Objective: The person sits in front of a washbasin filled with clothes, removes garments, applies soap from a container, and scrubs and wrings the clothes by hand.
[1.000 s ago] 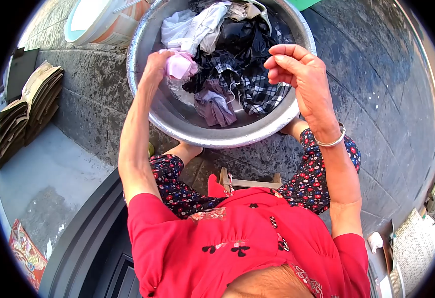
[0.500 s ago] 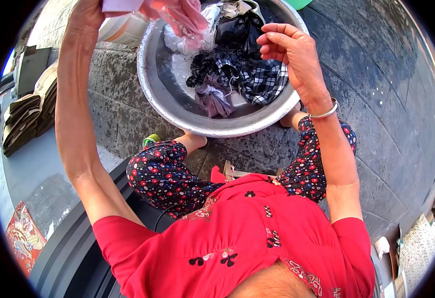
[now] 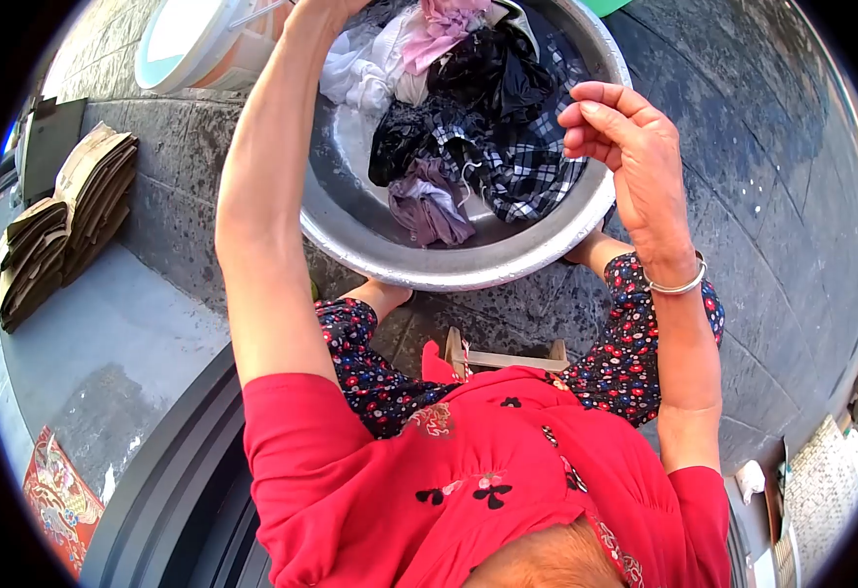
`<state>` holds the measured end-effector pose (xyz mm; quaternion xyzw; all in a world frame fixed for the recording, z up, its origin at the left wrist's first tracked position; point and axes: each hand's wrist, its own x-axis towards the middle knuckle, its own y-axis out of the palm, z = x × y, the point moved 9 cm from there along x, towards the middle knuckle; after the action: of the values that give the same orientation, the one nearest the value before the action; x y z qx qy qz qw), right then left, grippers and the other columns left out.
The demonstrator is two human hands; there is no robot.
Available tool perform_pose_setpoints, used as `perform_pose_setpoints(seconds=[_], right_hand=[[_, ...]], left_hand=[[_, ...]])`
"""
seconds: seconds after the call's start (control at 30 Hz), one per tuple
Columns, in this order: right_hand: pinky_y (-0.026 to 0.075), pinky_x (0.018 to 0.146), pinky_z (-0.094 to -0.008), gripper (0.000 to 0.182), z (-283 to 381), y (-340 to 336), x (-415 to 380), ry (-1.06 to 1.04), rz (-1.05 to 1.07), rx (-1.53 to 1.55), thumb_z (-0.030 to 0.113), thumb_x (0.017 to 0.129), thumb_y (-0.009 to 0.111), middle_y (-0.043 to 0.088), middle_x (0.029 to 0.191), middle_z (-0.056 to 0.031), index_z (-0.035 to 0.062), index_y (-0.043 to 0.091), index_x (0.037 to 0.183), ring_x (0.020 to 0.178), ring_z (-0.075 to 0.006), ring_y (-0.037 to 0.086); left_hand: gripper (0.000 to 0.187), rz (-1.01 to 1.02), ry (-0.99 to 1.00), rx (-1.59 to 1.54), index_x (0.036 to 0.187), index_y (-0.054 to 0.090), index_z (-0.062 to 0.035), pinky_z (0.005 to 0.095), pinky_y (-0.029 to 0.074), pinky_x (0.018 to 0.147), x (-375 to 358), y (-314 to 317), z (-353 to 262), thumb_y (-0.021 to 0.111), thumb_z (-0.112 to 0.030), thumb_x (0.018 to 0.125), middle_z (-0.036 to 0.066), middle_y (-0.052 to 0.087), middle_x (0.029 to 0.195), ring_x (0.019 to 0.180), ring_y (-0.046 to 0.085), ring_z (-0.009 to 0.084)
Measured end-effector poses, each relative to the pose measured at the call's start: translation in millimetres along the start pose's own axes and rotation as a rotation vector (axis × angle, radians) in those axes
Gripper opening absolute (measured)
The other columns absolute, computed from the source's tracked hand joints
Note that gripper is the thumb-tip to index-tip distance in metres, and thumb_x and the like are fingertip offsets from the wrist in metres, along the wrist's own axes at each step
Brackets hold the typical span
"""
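A wide metal basin point(image 3: 419, 271) holds a heap of wet clothes. Over its right rim hovers my right hand point(image 3: 630, 132), fingers loosely bent, nothing in them, a bangle on the wrist. At the top edge, by the basin's left side, my left hand point(image 3: 336, 6) is mostly cut off; its fingers are hidden. In the basin lie a pink cloth point(image 3: 441, 34), white cloth point(image 3: 358, 73), a shiny black garment point(image 3: 493, 73), a black-and-white checked garment point(image 3: 532, 171) and a mauve cloth point(image 3: 431, 206).
A white bucket point(image 3: 194, 49) stands left of the basin. Folded cardboard point(image 3: 66, 220) lies farther left. Below the basin, between the legs, is a low wooden stool point(image 3: 507, 361). Part of a green object point(image 3: 601, 5) shows at the top. Paving point(image 3: 743, 196) extends to the right.
The pink cloth, raised in my left hand before, now lies in the basin. My left arm has swung right. The view has shifted, bringing more of the bucket into sight.
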<state>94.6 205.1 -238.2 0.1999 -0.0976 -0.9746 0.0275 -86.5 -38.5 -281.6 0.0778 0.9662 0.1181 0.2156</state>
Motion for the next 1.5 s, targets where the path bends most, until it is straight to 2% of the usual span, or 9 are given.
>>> perform_pose_setpoints(seconds=[0.03,0.13,0.2,0.37,0.67,0.9,1.0,1.27,1.5], right_hand=[[0.053,0.065,-0.0237,0.017,-2,-1,0,0.016,-0.011,-0.011,0.009,0.088,0.054,0.066,0.081,-0.0085,-0.0022,0.061,0.099,0.066,-0.0111,0.062],[0.052,0.065,-0.0235,0.017,-8,0,-2,0.061,-0.022,-0.010,0.008,0.089,0.053,0.065,0.082,-0.0090,-0.0022,0.061,0.099,0.067,-0.0112,0.062],[0.050,0.064,-0.0225,0.016,-11,3,-3,0.097,-0.038,0.006,0.008,0.089,0.053,0.065,0.082,-0.0091,-0.0024,0.060,0.100,0.066,-0.0111,0.060],[0.049,0.063,-0.0224,0.016,-20,9,-2,0.145,-0.033,0.024,0.006,0.089,0.054,0.064,0.081,-0.0091,-0.0027,0.060,0.100,0.066,-0.0110,0.059],[0.050,0.065,-0.0229,0.016,-12,8,-2,0.111,-0.025,-0.002,0.008,0.089,0.053,0.065,0.081,-0.0081,-0.0019,0.060,0.100,0.066,-0.0108,0.060],[0.050,0.065,-0.0226,0.017,-11,2,-7,0.092,-0.026,0.018,0.008,0.089,0.054,0.066,0.082,-0.0086,-0.0022,0.061,0.100,0.067,-0.0109,0.061],[0.050,0.065,-0.0228,0.017,-11,6,-8,0.094,-0.019,-0.008,0.008,0.089,0.054,0.066,0.082,-0.0080,-0.0022,0.061,0.100,0.067,-0.0106,0.061],[0.049,0.065,-0.0228,0.017,-10,4,-6,0.086,-0.016,-0.010,0.010,0.089,0.053,0.065,0.081,-0.0062,-0.0014,0.062,0.098,0.068,-0.0093,0.060],[0.051,0.063,-0.0223,0.018,-2,3,-7,0.014,0.031,0.013,0.011,0.088,0.053,0.065,0.079,-0.0071,-0.0015,0.063,0.097,0.067,-0.0103,0.061]], left_hand=[[0.007,0.324,0.035,-0.207,0.084,0.059,-0.0027,0.0295,0.051,0.057,35,-35,43,0.053,-0.005,0.084,0.004,0.062,0.074,0.061,0.059,0.0146],[0.058,-0.542,0.234,1.364,0.117,0.054,0.0048,0.0411,0.046,0.091,43,-127,103,0.070,-0.025,0.070,0.022,0.063,0.103,0.105,0.059,0.0316],[0.053,-0.591,0.110,1.156,0.111,0.054,0.0028,0.0487,0.040,0.095,16,-153,171,0.065,-0.020,0.065,0.037,0.050,0.115,0.112,0.047,0.0491],[0.053,-0.523,-0.121,1.141,0.114,0.059,-0.0078,0.0371,0.045,0.086,-31,-187,271,0.066,-0.021,0.064,0.023,0.063,0.101,0.101,0.060,0.0357],[0.045,-0.861,-0.184,1.146,0.103,0.066,-0.0083,0.0409,0.046,0.084,-79,-245,153,0.066,-0.023,0.060,0.018,0.066,0.099,0.097,0.061,0.0359],[0.032,-1.205,0.480,1.729,0.092,0.055,0.0003,0.0415,0.040,0.081,-92,-159,103,0.064,-0.022,0.071,0.017,0.057,0.085,0.084,0.054,0.0348],[0.050,-0.466,-0.031,1.214,0.097,0.059,0.0080,0.0466,0.044,0.083,-37,-121,208,0.064,-0.035,0.073,0.031,0.059,0.103,0.098,0.057,0.0432],[0.025,-0.672,0.006,0.659,0.074,0.059,0.0018,0.0359,0.042,0.059,-36,-146,204,0.070,-0.012,0.056,0.009,0.061,0.069,0.064,0.056,0.0227],[0.007,-0.353,0.146,-0.102,0.070,0.056,-0.0030,0.0260,0.043,0.062,-40,-131,92,0.061,0.002,0.071,0.006,0.057,0.068,0.063,0.054,0.0141]])
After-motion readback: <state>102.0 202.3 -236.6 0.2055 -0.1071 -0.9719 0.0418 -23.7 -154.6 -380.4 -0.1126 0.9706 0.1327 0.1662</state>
